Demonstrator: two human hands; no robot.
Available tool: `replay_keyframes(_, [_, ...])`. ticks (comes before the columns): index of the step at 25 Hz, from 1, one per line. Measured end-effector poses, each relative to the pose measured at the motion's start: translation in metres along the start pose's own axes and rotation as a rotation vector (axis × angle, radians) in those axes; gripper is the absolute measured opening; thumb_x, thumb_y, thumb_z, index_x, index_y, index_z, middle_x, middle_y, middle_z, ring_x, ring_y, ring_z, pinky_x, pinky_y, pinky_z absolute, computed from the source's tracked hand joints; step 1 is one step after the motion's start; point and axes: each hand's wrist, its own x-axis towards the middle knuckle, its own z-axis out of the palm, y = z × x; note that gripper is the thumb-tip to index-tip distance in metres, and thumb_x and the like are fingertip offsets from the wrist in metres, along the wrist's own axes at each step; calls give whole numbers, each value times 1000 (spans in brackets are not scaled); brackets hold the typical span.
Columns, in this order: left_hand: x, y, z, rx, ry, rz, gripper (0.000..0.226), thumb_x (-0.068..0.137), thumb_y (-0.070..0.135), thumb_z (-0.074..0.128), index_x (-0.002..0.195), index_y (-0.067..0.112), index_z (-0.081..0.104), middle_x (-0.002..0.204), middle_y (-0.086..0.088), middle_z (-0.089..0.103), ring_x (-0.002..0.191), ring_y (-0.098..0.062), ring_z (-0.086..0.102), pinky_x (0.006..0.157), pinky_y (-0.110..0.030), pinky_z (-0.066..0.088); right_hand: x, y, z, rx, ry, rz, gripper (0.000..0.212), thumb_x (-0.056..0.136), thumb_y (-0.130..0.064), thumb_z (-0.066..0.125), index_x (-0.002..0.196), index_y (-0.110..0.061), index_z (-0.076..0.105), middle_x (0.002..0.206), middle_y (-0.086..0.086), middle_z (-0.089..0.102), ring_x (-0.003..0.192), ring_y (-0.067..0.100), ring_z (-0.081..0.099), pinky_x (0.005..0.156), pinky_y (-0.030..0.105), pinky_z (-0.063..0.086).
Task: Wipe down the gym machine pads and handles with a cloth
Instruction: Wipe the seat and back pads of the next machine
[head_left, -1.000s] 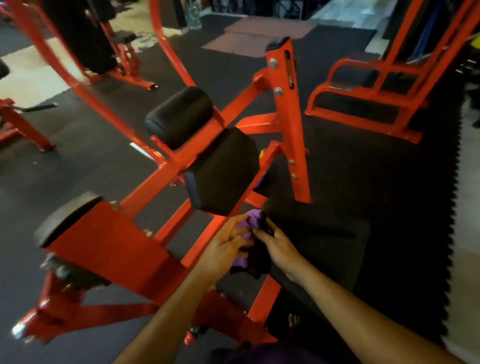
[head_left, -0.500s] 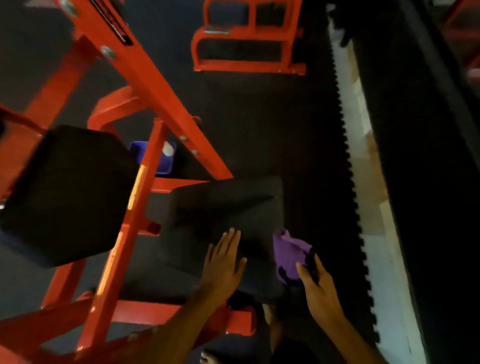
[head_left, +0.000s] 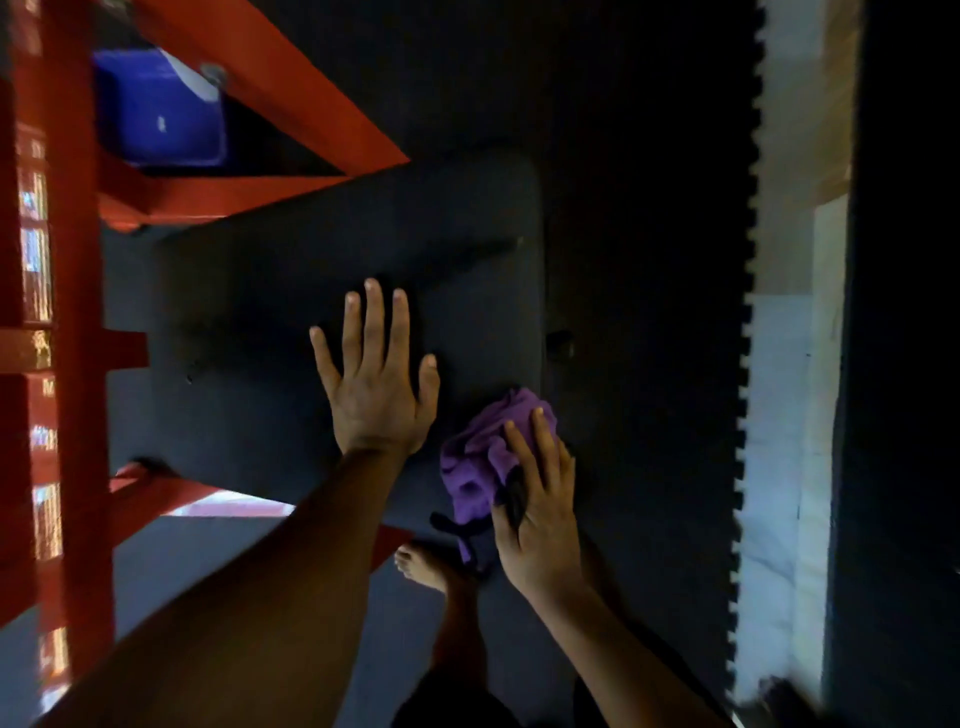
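A black seat pad (head_left: 291, 291) of the red gym machine fills the middle of the head view. My left hand (head_left: 376, 384) lies flat on the pad with fingers straight and spread. A crumpled purple cloth (head_left: 480, 457) with a dark strip sits at the pad's right near corner. My right hand (head_left: 540, 499) presses on the cloth, fingers fairly straight over it, thumb against its near side.
The red machine frame (head_left: 78, 364) runs down the left side and across the upper left. A blue container (head_left: 156, 109) sits on the floor behind the frame. Black interlocking floor mat (head_left: 649, 208) ends at a toothed edge on the right. My bare foot (head_left: 421, 564) stands below the pad.
The view has tilted down and closer over the seat pad. My left hand slid further onto the pad. My right hand now lies on top of the cloth at the pad's right corner.
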Motion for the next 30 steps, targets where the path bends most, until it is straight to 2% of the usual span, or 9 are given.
replay_keyframes(5, [-2, -2, 3, -8, 4, -3, 73, 100, 46, 37, 165, 19, 18, 172, -8, 11, 160, -27, 7, 125, -64, 6, -2, 1, -8, -54, -60, 51, 83, 91, -60, 45, 158, -43, -1, 170, -4, 1, 156, 28, 4, 120, 66, 13])
replay_keyframes(7, [-1, -3, 3, -10, -1, -6, 74, 100, 46, 38, 165, 19, 17, 173, -9, 11, 160, -27, 7, 125, -64, 6, -5, 1, -10, -115, -120, 13, 102, 82, -64, 58, 160, -37, -1, 170, 3, 4, 155, 32, 8, 120, 63, 19])
replay_keyframes(9, [-3, -3, 1, -25, -7, -7, 74, 100, 45, 39, 165, 19, 16, 173, -8, 10, 160, -27, 7, 125, -64, 6, -2, -5, -14, -36, -106, 23, 108, 78, -47, 73, 159, -39, 2, 166, 3, 11, 152, 32, 21, 116, 62, 30])
replay_keyframes(12, [-2, 0, -3, -18, -11, -9, 72, 102, 45, 39, 165, 20, 15, 173, -8, 9, 160, -28, 6, 124, -64, 7, -5, 3, -25, 332, 159, 208, 73, 85, -24, 67, 150, -30, 36, 146, 4, 43, 136, 22, 46, 110, 53, 41])
replay_keyframes(14, [-3, 0, -4, -7, -28, -20, 71, 103, 46, 36, 166, 20, 14, 173, -8, 8, 160, -27, 5, 125, -64, 7, -11, 13, -29, 661, 234, 481, 57, 87, -32, 65, 140, -18, 50, 134, 2, 58, 125, 11, 57, 108, 44, 46])
replay_keyframes(17, [-2, 1, -4, 2, -34, -28, 71, 103, 46, 34, 166, 20, 13, 173, -8, 7, 160, -27, 5, 125, -64, 7, -3, 25, -13, 717, 43, 692, 79, 78, -69, 71, 138, -22, 54, 132, 1, 64, 124, 18, 61, 108, 50, 47])
replay_keyframes(20, [-2, 1, -1, 19, -18, -19, 71, 103, 46, 34, 166, 19, 12, 173, -8, 6, 160, -27, 4, 125, -64, 7, 35, 17, -10, 595, 7, 681, 87, 72, -79, 70, 140, -29, 51, 134, -4, 62, 126, 17, 58, 109, 43, 45])
replay_keyframes(24, [-2, -1, 3, 21, 4, -8, 72, 102, 45, 36, 166, 18, 13, 173, -8, 7, 160, -28, 5, 124, -64, 7, 95, 6, -30, 768, 102, 573, 59, 89, -31, 75, 140, -13, 52, 133, 4, 61, 125, 18, 58, 104, 27, 46])
replay_keyframes(30, [-2, -2, 3, 15, -2, 2, 74, 100, 45, 36, 165, 20, 14, 173, -7, 5, 160, -26, 4, 125, -63, 5, 191, -7, -65, 801, 15, 425, 81, 82, -59, 71, 148, -21, 44, 139, 3, 59, 128, 19, 56, 112, 43, 43])
